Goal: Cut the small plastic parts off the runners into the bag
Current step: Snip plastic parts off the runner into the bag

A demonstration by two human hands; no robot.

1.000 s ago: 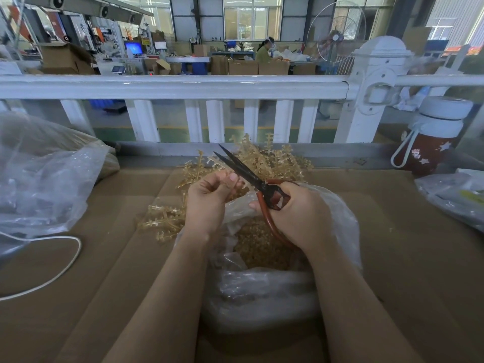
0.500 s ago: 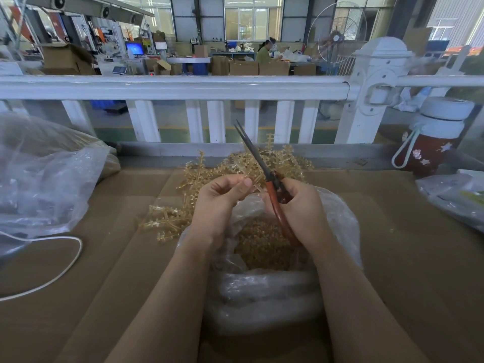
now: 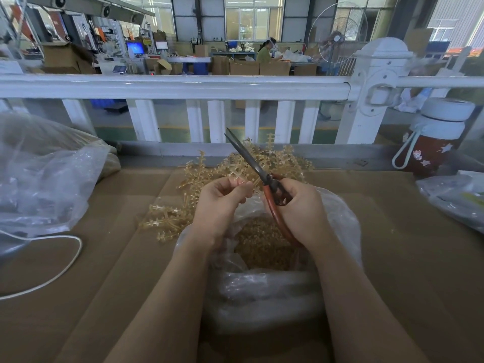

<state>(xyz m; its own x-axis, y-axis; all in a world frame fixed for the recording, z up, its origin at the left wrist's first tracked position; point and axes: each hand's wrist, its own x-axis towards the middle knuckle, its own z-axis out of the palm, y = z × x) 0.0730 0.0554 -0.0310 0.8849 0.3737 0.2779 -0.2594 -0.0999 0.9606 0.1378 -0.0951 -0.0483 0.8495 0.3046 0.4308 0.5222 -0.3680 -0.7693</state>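
Observation:
My right hand (image 3: 301, 210) grips the red handles of the scissors (image 3: 251, 163), whose dark blades are closed and point up and to the left. My left hand (image 3: 220, 203) pinches a pale runner piece (image 3: 237, 176) between thumb and fingertips, just left of the blades. Both hands hover over the open clear plastic bag (image 3: 337, 221), which holds a heap of small tan cut parts (image 3: 262, 244). A pile of tan runners (image 3: 199, 179) lies on the cardboard behind and left of the bag.
Brown cardboard (image 3: 406, 258) covers the table. A large clear bag (image 3: 44, 179) and a white cord (image 3: 65, 263) lie at the left. A red bottle with a white lid (image 3: 434, 142) and another plastic bag (image 3: 455, 195) sit at the right. A white railing (image 3: 183, 85) runs along the far edge.
The scissor blades, open and pointing left a second ago, have closed and swung upward. My left hand has shifted slightly with the runner piece.

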